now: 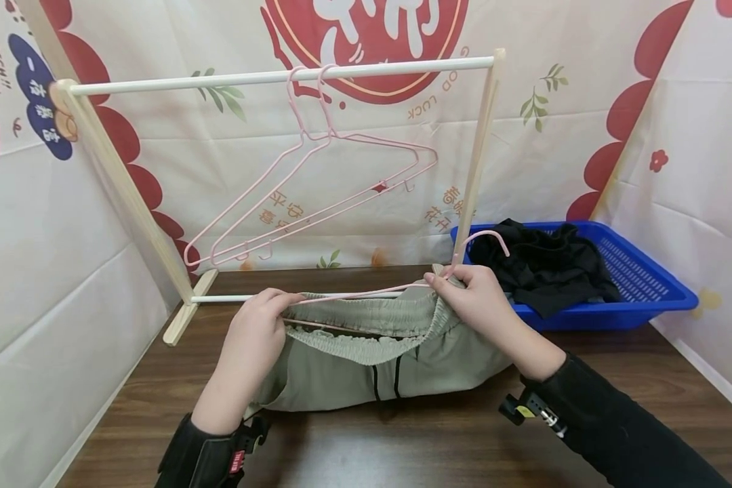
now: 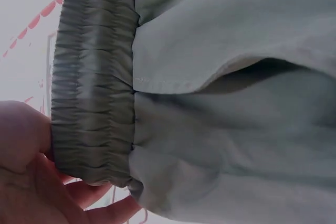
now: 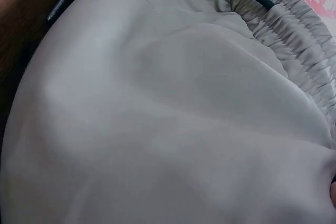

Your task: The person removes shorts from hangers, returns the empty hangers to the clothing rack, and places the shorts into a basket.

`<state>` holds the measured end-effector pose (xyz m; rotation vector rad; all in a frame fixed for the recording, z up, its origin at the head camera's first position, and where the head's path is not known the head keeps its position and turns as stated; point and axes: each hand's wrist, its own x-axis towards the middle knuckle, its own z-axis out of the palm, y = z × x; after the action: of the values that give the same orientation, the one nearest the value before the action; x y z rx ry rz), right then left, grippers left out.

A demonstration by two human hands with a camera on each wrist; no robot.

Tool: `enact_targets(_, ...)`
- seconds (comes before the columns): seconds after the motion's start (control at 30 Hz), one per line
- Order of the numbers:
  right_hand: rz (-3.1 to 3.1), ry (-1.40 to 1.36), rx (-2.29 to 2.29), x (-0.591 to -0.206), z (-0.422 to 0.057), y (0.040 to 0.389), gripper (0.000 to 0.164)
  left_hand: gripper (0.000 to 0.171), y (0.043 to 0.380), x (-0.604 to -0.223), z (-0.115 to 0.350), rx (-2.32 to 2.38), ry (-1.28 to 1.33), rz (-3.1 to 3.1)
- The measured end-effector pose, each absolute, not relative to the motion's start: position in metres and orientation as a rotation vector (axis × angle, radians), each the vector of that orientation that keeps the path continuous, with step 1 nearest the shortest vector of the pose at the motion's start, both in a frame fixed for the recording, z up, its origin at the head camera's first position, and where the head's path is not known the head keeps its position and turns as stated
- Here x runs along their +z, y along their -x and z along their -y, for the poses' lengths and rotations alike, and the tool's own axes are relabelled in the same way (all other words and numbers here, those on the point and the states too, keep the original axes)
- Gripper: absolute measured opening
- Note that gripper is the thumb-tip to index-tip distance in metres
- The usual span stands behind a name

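Grey-green pants [image 1: 354, 386] with an elastic waistband [image 2: 94, 77] and dark drawstrings lie bunched before me, leg length hidden. A pink hanger [image 1: 366, 294] runs along the waist opening, partly inside it, its hook [image 1: 491, 234] sticking up at the right. My left hand [image 1: 257, 339] grips the left side of the waistband, with thumb and fingers around its edge in the left wrist view. At the opposite side my right hand [image 1: 482, 298] pinches the waistband together with the hanger near its hook. The right wrist view is mostly filled by pants fabric [image 3: 157, 103].
Behind my hands stands a rack with a white rail [image 1: 219, 81] and wooden legs. Two pink hangers [image 1: 317, 135] hang from it. A blue basket [image 1: 653, 298] with black clothing [image 1: 543, 264] stands at right. Printed cloth walls enclose the wooden table [image 1: 402, 447].
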<state>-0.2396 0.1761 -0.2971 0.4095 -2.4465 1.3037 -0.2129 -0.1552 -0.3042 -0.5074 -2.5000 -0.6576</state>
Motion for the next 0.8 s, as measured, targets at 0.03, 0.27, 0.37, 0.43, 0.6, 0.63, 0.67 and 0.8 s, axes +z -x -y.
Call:
enact_targets(0.03,2.441,-0.410,1.305,-0.297,-0.177,0.240,0.035,0.047,0.213,-0.305,0.156,-0.671,0.496,2.509)
enact_targets(0.27,2.381,-0.449,1.340,-0.297,-0.181,0.241,0.035,0.041,0.219,-0.306,0.162,-0.772,0.386,2.562)
enact_targets(0.37,2.351,-0.460,1.358,-0.297,-0.183,0.240,0.037,0.041,0.221,-0.305,0.163,-0.821,0.350,2.582)
enact_targets(0.43,2.341,-0.462,1.352,-0.297,-0.184,0.240,0.038,0.041,0.222,-0.306,0.164,-0.858,0.329,2.594)
enact_targets(0.6,2.329,-0.448,1.344,-0.295,-0.185,0.241,0.043,0.040,0.225,-0.306,0.166,-0.921,0.295,2.610)
enact_targets(0.63,2.328,-0.441,1.349,-0.294,-0.185,0.240,0.044,0.039,0.226,-0.306,0.166,-0.933,0.291,2.610)
enact_targets(0.67,2.329,-0.436,1.350,-0.294,-0.185,0.240,0.045,0.038,0.227,-0.306,0.165,-0.944,0.287,2.610)
enact_targets(0.8,2.342,-0.427,1.358,-0.292,-0.185,0.241,0.048,0.033,0.229,-0.306,0.165,-0.986,0.279,2.616)
